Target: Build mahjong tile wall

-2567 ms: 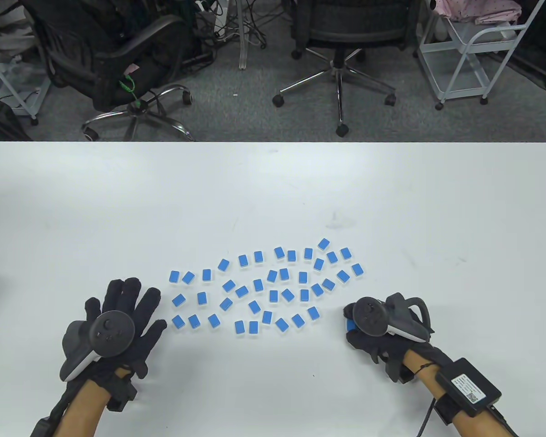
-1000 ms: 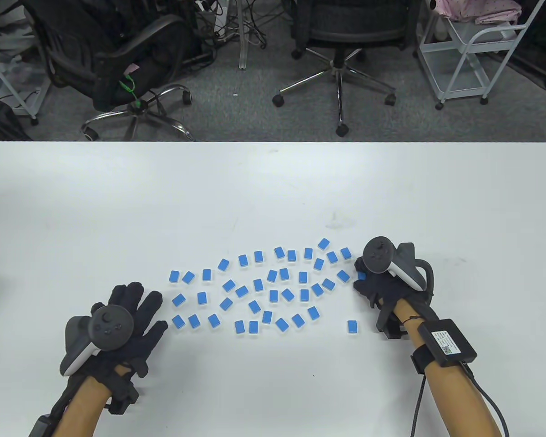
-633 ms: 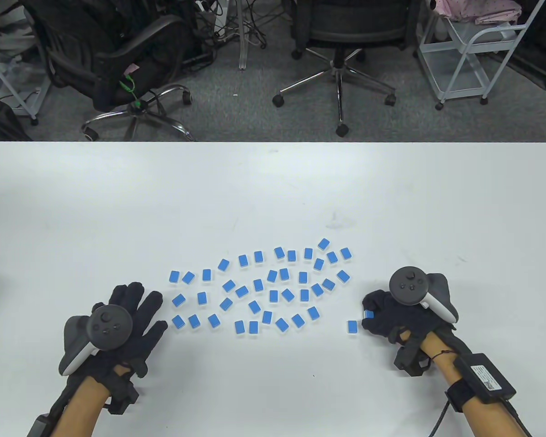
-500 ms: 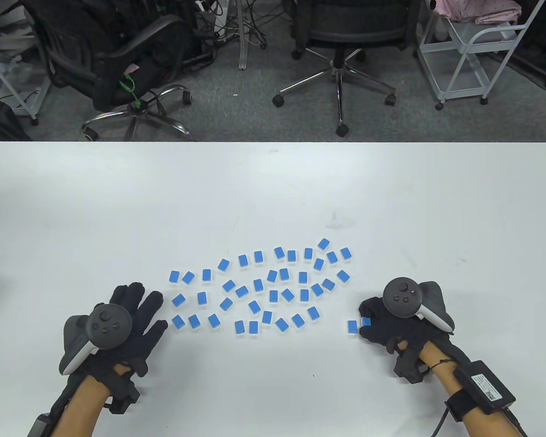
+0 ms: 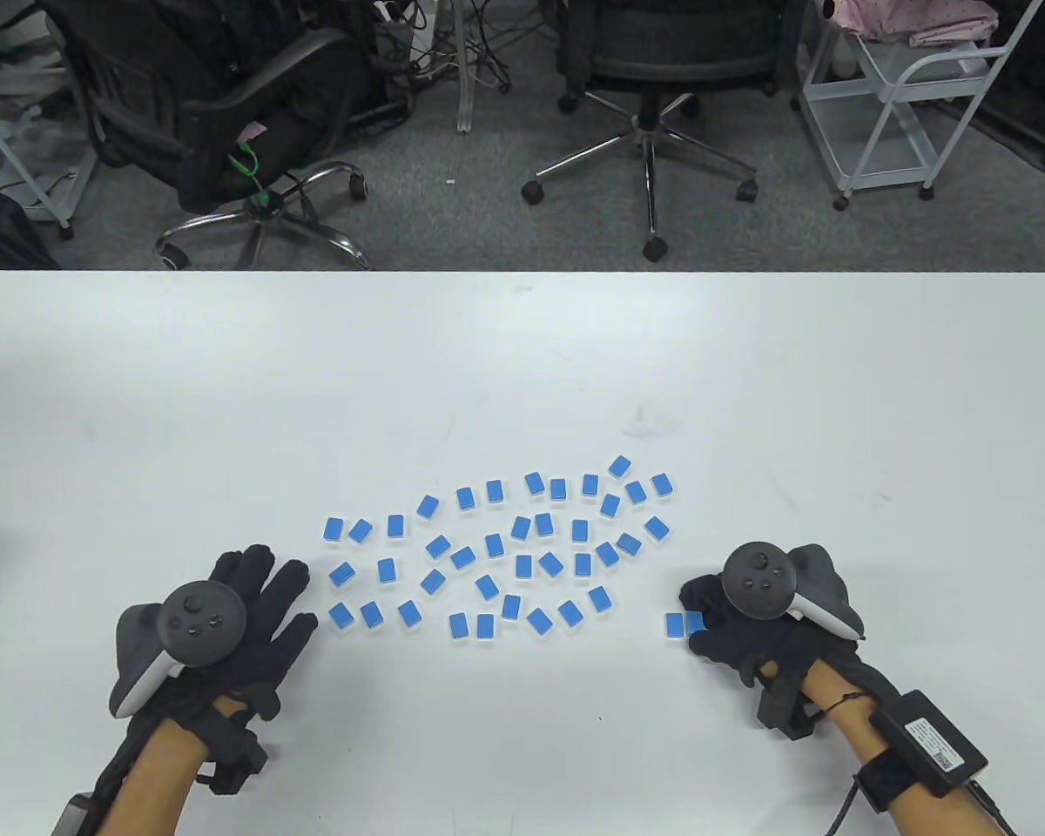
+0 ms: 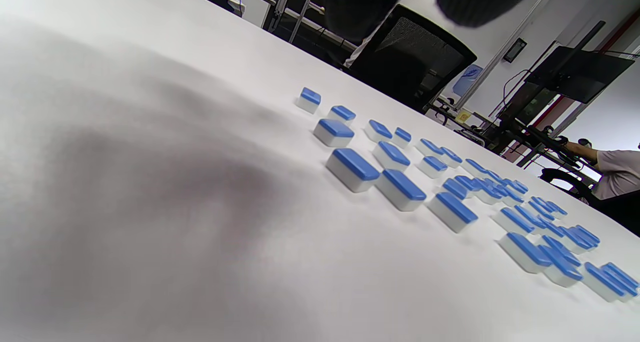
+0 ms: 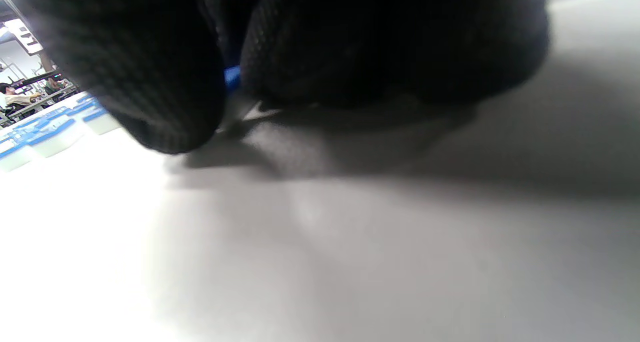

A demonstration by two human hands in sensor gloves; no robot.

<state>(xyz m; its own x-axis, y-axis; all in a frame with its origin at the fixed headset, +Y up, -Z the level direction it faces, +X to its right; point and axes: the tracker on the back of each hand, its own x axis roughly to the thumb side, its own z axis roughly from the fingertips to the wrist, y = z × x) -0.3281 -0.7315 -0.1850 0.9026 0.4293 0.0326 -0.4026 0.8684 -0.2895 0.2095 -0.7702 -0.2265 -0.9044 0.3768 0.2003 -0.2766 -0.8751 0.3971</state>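
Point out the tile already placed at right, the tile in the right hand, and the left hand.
placed tile (image 5: 675,624), table view, blue top.
held tile (image 5: 695,622), table view, exposed blue corner.
left hand (image 5: 252,601), table view, glove back.

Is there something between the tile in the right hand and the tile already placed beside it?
Nothing visible. The right hand holds its tile directly against the placed tile, on bare table.

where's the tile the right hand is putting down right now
In the table view it's near the table's front right, pinched in the right hand, right beside the lone tile.
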